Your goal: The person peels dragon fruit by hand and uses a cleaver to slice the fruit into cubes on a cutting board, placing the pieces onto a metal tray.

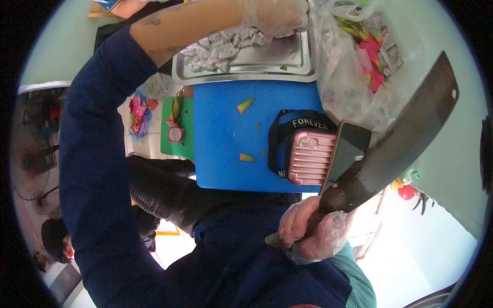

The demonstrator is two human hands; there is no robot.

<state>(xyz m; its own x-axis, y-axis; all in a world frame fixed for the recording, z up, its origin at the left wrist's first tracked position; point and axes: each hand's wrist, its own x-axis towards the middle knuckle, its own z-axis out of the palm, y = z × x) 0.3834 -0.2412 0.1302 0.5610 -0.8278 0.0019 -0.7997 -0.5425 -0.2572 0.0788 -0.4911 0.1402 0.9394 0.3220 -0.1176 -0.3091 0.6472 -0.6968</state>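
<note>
My right hand point(314, 231), in a clear plastic glove, grips the handle of a broad, dark-bladed knife point(408, 111) in front of my torso. The blade slants up to the right, partly in front of a phone point(348, 148). My left hand point(283, 17), also gloved in clear plastic, is at the top, over a metal tray point(246, 79). Pale, black-specked dragon fruit pieces point(215, 52) lie in that tray, left of the hand. Something partly hidden shows under my left fingers; whether they hold it cannot be told.
Green-and-pink peel tips point(245, 104) lie on a blue plastic board point(223, 131). A pink ribbed case point(312, 158) with a black lettered strap point(274, 146) stands beside the phone. Cut dragon fruit point(175, 134) rests on a green surface point(167, 115). A plastic bag point(335, 77) borders the tray.
</note>
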